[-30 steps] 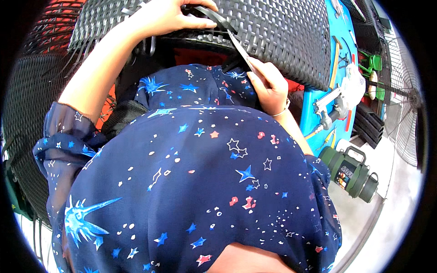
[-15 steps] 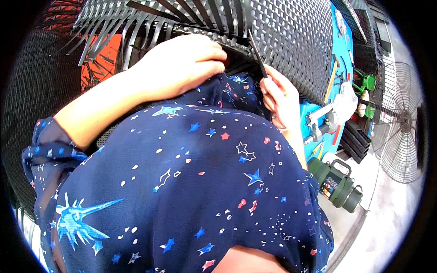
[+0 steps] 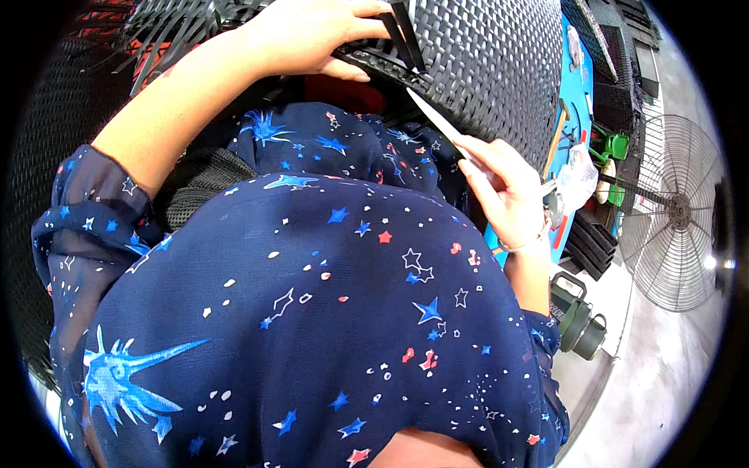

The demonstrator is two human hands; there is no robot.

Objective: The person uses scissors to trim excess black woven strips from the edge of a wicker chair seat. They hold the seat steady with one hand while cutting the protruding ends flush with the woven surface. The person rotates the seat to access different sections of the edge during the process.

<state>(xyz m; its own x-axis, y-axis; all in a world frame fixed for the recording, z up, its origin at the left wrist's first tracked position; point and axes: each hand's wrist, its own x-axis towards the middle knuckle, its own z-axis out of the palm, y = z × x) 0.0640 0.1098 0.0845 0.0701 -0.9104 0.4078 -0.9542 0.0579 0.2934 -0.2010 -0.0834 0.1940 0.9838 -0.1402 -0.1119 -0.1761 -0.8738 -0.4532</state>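
In my right hand is a knife with a long tapered blade, its point up and to the left, just below the edge of a dark woven wicker panel. My left hand reaches over that edge with its fingers stretched and its thumb apart. Its fingertips are at loose flat black strips that stick out from the weave. Whether they press on the strips I cannot tell. More loose strip ends hang to the left of this hand.
Beyond the panel on the right is a blue surface with tools and a clear plastic bag. A dark green jug stands below it on the floor. A large fan is at the far right. Dark woven material fills the left side.
My left hand has moved up and forward, its fingers straightening toward the strips. My right hand has come back and right, with the knife tilted further left and its blade turned to catch light.
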